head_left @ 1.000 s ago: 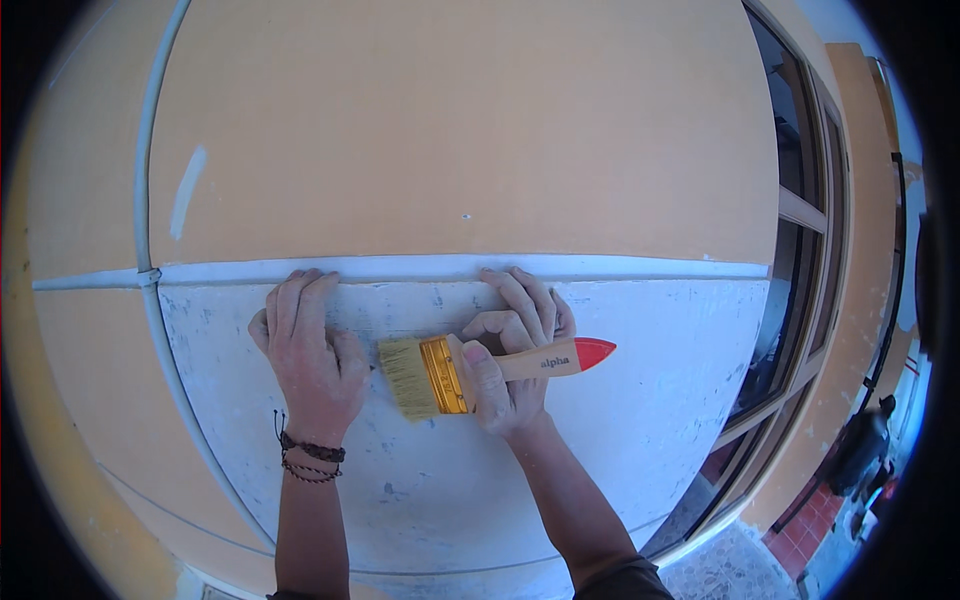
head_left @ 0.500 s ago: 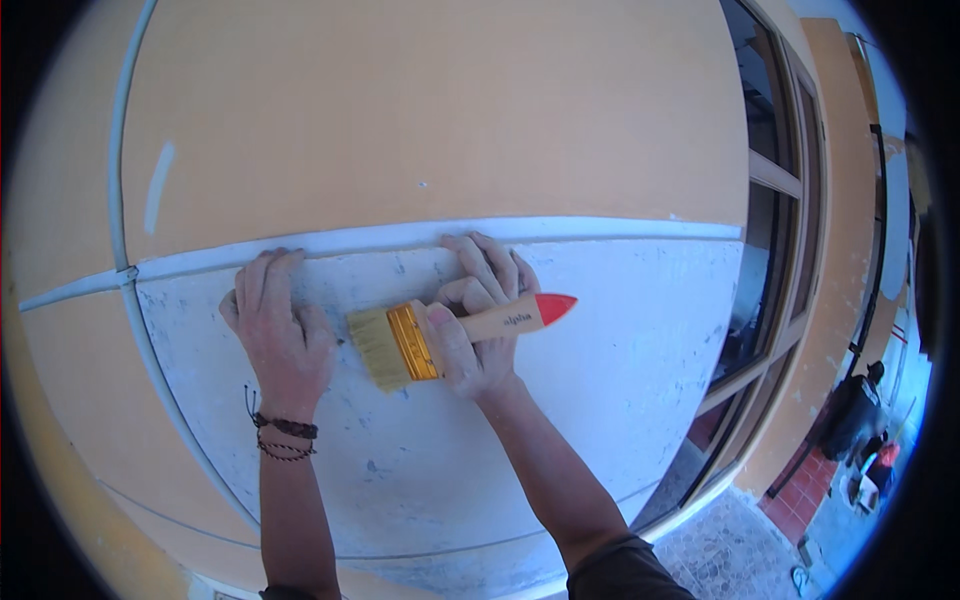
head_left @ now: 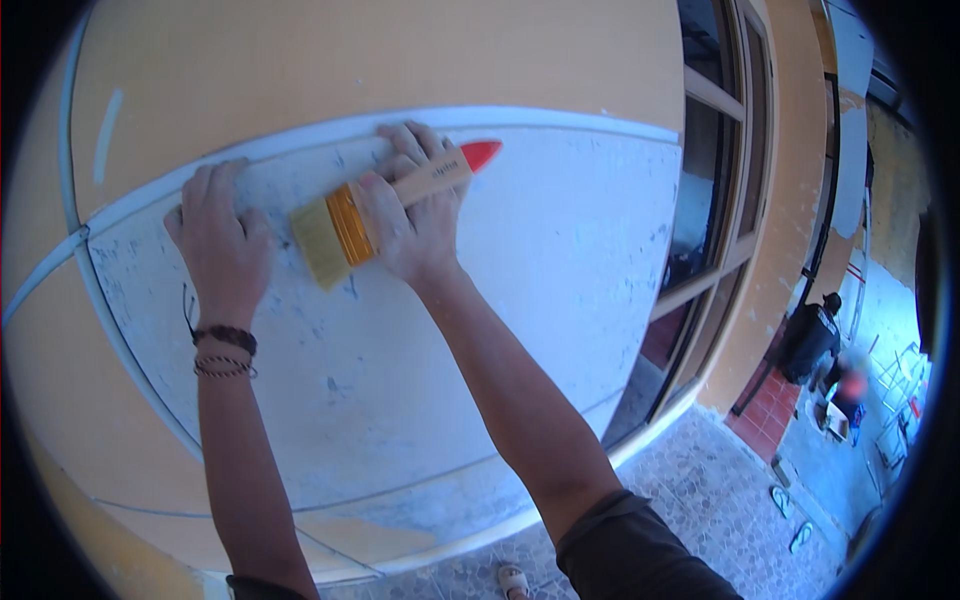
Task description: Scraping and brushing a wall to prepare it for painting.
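Observation:
My right hand (head_left: 424,232) holds a wide paintbrush (head_left: 349,224) with pale bristles, a gold-coloured metal band and a wooden handle tipped in red. The thumb presses on the handle near the band, while the fingertips reach up to a white strip (head_left: 545,117) on the wall. The bristles point left, toward my left hand (head_left: 220,235). That hand carries no tool; its fingers stretch upward, fingertips at the strip's lower edge and thumb apart. Both hands lie against a whitish, patchy wall panel (head_left: 430,390). Dark cord bracelets (head_left: 225,352) circle my left wrist.
Orange-painted wall (head_left: 400,60) lies above the strip, with a vertical white line (head_left: 70,130) at left. Framed windows (head_left: 745,130) stand to the right. Below is a patterned tile floor (head_left: 680,490) with sandals (head_left: 790,510). A person in dark clothes (head_left: 810,335) crouches at far right.
The view has shifted, so the wall and both hands sit higher and further left. The brush stays in my right hand, its handle tilted more steeply. A foot and more floor now show below.

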Demonstrator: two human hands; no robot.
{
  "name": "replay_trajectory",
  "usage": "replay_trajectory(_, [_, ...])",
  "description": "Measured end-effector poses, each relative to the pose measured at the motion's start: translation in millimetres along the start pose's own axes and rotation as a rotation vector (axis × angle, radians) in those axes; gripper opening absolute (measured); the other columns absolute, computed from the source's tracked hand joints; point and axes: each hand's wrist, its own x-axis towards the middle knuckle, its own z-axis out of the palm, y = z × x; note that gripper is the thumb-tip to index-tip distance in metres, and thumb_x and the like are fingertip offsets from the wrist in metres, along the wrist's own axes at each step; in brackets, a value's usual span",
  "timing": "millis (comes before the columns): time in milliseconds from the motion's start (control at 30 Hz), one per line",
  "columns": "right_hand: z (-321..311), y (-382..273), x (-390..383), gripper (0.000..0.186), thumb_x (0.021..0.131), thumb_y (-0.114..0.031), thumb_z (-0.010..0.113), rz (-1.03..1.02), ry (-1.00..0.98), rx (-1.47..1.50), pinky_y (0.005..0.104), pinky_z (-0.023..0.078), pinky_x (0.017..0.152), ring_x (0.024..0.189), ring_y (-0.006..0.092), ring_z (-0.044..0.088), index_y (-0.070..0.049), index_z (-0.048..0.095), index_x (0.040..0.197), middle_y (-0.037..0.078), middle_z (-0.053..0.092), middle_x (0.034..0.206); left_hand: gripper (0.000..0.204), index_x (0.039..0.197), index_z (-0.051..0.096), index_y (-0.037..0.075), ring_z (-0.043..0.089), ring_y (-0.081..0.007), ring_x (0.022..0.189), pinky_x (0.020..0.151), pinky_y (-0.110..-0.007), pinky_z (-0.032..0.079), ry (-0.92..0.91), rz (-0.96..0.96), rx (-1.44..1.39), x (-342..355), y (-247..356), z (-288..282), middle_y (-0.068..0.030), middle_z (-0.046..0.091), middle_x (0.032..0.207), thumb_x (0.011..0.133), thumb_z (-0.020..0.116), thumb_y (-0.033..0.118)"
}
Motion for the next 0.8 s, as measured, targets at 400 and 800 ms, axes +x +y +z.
replay_trajectory(400, [-41.6, -2.4, -31.2, 0.027, 0.081, -0.028, 0.05, 0.103, -0.155, -0.012, 0.0463, 0.015, 0.103, 0.122, 0.0334, 0.034, -0.004, 0.061, 0.082, 0.018, 0.05, 0.12, 0.058, 0.14, 0.019, 0.009, 0.01, -0.0299, 0.135, 0.106, -0.049, 0.007, -0.225, 0.089, 0.122, -108.5, 47.3, 10.8, -0.0138, 0.012, 0.146, 0.089, 0.041, 0.022])
replay_trajectory(800, [-345.3, -23.8, -360.2, 0.03, 0.084, -0.03, 0.052, 1.437, -0.608, 0.156, 0.0356, 0.049, 0.063, 0.072, 0.0286, 0.064, 0.0, 0.06, 0.083, 0.017, 0.063, 0.074, 0.055, 0.133, 0.034, 0.005, 0.031, -0.0366, 0.126, 0.1, -0.047, 0.028, -1.041, -0.625, -0.396, -454.9, 253.0, -38.4, -0.0207, 0.025, 0.14, 0.084, 0.053, 0.021])
